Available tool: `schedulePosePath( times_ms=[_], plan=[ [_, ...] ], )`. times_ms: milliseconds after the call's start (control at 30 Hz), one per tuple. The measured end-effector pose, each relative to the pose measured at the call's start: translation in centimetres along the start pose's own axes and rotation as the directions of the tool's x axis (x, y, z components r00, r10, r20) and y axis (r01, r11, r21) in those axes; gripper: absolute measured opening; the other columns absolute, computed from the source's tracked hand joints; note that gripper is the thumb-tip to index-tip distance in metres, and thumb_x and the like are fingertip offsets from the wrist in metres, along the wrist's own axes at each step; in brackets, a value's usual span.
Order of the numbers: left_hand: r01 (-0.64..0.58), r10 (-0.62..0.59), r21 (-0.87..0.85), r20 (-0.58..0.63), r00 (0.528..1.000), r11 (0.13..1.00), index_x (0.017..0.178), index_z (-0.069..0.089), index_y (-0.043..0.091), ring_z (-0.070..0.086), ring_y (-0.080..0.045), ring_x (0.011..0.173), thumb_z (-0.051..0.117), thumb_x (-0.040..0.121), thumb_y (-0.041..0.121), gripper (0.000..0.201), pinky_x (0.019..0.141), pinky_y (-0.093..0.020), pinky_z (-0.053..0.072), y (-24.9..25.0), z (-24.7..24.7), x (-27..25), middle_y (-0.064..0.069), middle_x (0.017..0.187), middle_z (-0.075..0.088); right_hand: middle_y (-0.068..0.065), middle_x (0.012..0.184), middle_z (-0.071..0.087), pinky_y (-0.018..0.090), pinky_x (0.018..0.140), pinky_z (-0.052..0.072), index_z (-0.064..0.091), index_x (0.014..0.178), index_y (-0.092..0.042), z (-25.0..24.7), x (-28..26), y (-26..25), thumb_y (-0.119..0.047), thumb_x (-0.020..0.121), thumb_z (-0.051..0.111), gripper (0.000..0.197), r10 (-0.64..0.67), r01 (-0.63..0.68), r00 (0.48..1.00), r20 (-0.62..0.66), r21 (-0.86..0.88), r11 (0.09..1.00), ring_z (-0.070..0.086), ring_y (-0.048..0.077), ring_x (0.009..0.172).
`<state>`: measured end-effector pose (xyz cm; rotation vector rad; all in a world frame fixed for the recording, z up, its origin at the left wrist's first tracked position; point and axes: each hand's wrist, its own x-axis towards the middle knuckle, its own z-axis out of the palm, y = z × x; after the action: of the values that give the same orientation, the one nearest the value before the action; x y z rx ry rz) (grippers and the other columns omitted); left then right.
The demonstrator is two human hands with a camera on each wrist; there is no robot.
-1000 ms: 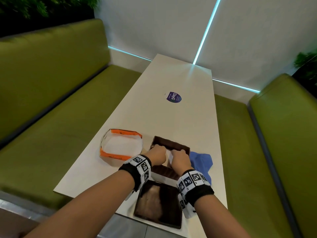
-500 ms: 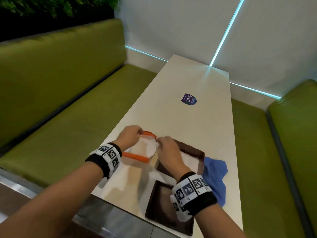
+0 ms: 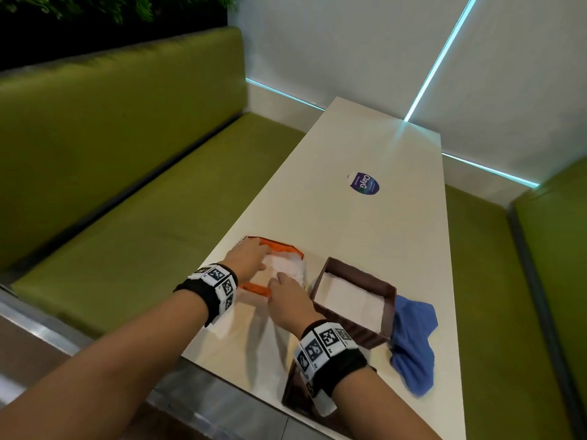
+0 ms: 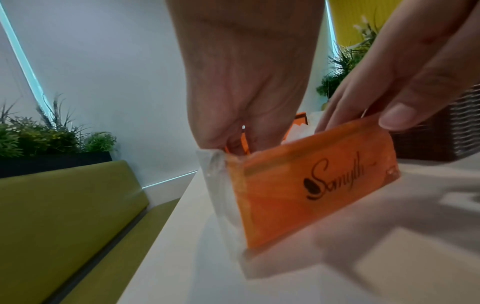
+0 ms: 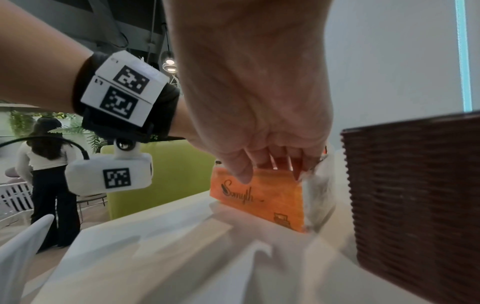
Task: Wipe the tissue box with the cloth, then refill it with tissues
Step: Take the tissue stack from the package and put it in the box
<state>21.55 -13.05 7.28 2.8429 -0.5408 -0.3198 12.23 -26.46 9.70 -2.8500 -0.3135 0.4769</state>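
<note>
The orange tissue pack point(image 3: 254, 289) stands on the counter point(image 3: 365, 230) near its left edge, its top torn open, with white tissues point(image 3: 284, 265) showing inside. Its printed orange side faces the near end of the counter, and its long axis runs roughly left to right. Both hands reach into the open top. The left hand point(image 3: 246, 257) has its fingers point(image 4: 233, 142) dipped inside at the pack's left end, pressed close together; whether they grip tissues cannot be told. The right hand point(image 3: 287, 300) has its fingers point(image 5: 280, 162) curled down inside the pack while the thumb presses the outside of the orange wall, so the hand pinches that wall.

Just right of the pack sits the dark brown tissue box point(image 3: 386, 323), open at the top, its ribbed sides visible from the right wrist view. A flat white stack of tissues lies inside it, below the rim. The box sits skewed on the counter, one corner pointing toward the far end. Its dark brown lid point(image 3: 290, 396) lies flat at the near edge of the counter, partly hidden by the right wrist.

The blue cloth point(image 3: 413, 341) lies crumpled against the box's right side, near the counter's right edge. A round purple sticker point(image 3: 364, 183) sits farther up the counter, well apart from everything else.
</note>
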Motion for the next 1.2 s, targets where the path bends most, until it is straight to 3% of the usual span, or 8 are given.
schedulePosePath(
  times_ms=[167,300,467,733,867,967,1067,1200],
  plan=[
    [0.02,-0.018,0.066,-0.022,1.0,0.998,0.122,0.059,0.011,0.053,-0.028,0.116,0.059,0.09,0.007,0.032,0.087,-0.04,0.051,1.0,-1.0,0.3,-0.009,0.122,0.059,0.014,0.128,0.048,0.044,0.097,0.042,0.052,0.124,-0.002,-0.2,0.1,0.0,-0.015,0.095,0.041,0.034,-0.021,0.021,1.0,-0.002,-0.009,1.0,0.047,0.033,0.118],
    [0.052,-0.049,0.048,-0.061,0.997,0.997,0.105,0.065,0.009,0.066,-0.025,0.091,0.049,0.083,-0.005,0.03,0.077,-0.037,0.055,0.9,-1.5,0.1,-0.01,0.105,0.064,0.014,0.126,0.05,0.044,0.098,0.044,0.055,0.12,-0.003,-0.1,0.2,0.2,-0.016,0.095,0.04,0.032,-0.052,0.052,0.999,-0.007,0.012,0.999,0.05,0.033,0.116],
    [0.025,-0.016,0.181,-0.049,0.999,0.983,0.1,0.065,0.01,0.061,-0.027,0.097,0.05,0.084,-0.005,0.026,0.072,-0.034,0.047,0.6,-2.1,-0.2,-0.009,0.103,0.06,0.011,0.122,0.054,0.045,0.093,0.047,0.059,0.118,-0.007,0.3,0.3,0.0,-0.017,0.095,0.041,0.031,-0.112,0.112,0.994,-0.018,0.004,0.994,0.054,0.032,0.109],
    [-0.156,0.148,0.057,0.135,0.98,0.986,0.129,0.052,0.02,0.064,-0.018,0.098,0.062,0.083,0.015,0.047,0.087,-0.033,0.053,1.9,-1.2,0.5,0.003,0.113,0.065,0.012,0.13,0.053,0.045,0.095,0.045,0.057,0.123,-0.007,0.4,0.3,0.5,-0.012,0.096,0.038,0.033,-0.122,0.121,0.993,0.002,-0.084,0.989,0.052,0.035,0.111],
    [-0.181,0.125,0.148,0.33,0.936,0.972,0.121,0.052,0.019,0.06,-0.017,0.091,0.054,0.095,0.025,0.027,0.083,-0.033,0.057,2.2,-1.5,0.6,0.0,0.112,0.061,0.011,0.131,0.054,0.044,0.097,0.044,0.057,0.122,-0.009,0.5,0.1,0.4,-0.011,0.096,0.037,0.033,-0.109,0.108,0.994,-0.008,-0.084,0.991,0.051,0.033,0.111],
    [-0.081,0.072,0.014,0.328,0.942,0.997,0.137,0.046,0.023,0.046,-0.016,0.095,0.071,0.083,0.03,0.059,0.097,-0.035,0.051,1.5,-2.1,1.6,-0.004,0.128,0.055,0.012,0.126,0.06,0.043,0.095,0.046,0.055,0.126,-0.011,0.4,0.0,0.3,-0.007,0.095,0.036,0.037,-0.082,0.082,0.996,-0.027,-0.01,0.997,0.052,0.032,0.111],
    [-0.046,0.04,0.013,0.32,0.946,0.999,0.116,0.047,0.042,0.052,-0.014,0.098,0.078,0.071,0.037,0.055,0.098,-0.035,0.05,1.2,-2.5,1.9,0.011,0.111,0.05,0.014,0.121,0.063,0.04,0.09,0.048,0.044,0.134,-0.012,0.1,-0.1,0.2,-0.005,0.094,0.036,0.042,-0.017,0.025,0.998,-0.053,0.167,0.986,0.057,0.033,0.11],
    [-0.06,0.009,0.11,0.413,0.911,0.992,0.071,0.05,0.025,0.047,-0.017,0.068,0.064,0.075,0.022,0.015,0.07,-0.024,0.046,2.5,-2.6,1.1,0.01,0.072,0.05,0.021,0.128,0.049,0.038,0.092,0.041,0.039,0.134,-0.003,-0.1,0.0,0.3,-0.006,0.094,0.04,0.04,0.032,-0.003,0.992,-0.12,0.235,0.972,0.05,0.036,0.113]
  ],
)
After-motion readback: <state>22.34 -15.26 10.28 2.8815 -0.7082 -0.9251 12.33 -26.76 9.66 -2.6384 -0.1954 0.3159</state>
